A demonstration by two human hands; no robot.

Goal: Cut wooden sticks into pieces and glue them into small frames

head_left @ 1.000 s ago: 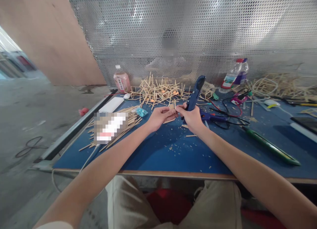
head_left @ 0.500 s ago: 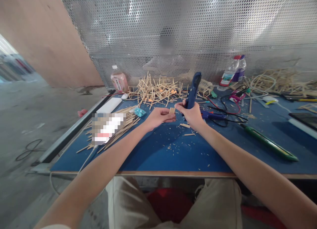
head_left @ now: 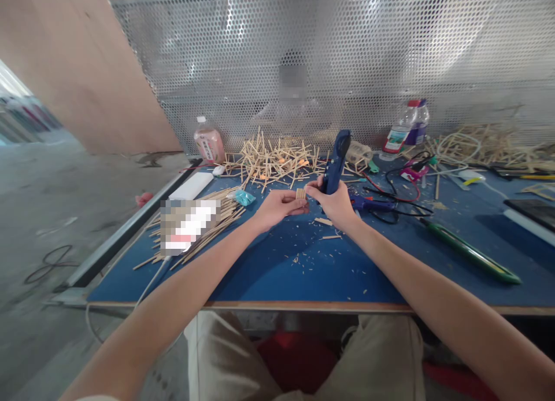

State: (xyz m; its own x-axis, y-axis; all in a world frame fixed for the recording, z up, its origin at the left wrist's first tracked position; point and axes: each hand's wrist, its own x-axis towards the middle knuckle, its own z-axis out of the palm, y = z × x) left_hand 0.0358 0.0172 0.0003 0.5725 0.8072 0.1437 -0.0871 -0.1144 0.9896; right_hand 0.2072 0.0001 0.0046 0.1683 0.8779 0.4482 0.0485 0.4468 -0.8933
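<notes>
Over the middle of the blue table, my left hand (head_left: 280,208) pinches a small block of short wooden sticks (head_left: 300,194) laid side by side, between thumb and fingers. Just right of it, my right hand (head_left: 336,201) is wrapped around a dark blue hand tool (head_left: 335,162) that points upward; its lower end is hidden by the hand, and its exact kind I cannot make out. The right thumb and fingertip are close to the stick block; whether they touch it is unclear. Short cut stick pieces (head_left: 323,221) and crumbs lie below the hands.
Wooden sticks (head_left: 269,158) are heaped behind the hands, with more sticks (head_left: 208,239) at left by a teal bag (head_left: 245,198). A blue glue gun (head_left: 373,203) with black cord and a green tool (head_left: 470,250) lie right. Bottles (head_left: 399,132) stand before the perforated metal panel (head_left: 347,54).
My right hand with the blue tool has shifted very slightly left. The left hand keeps its hold on the stick block.
</notes>
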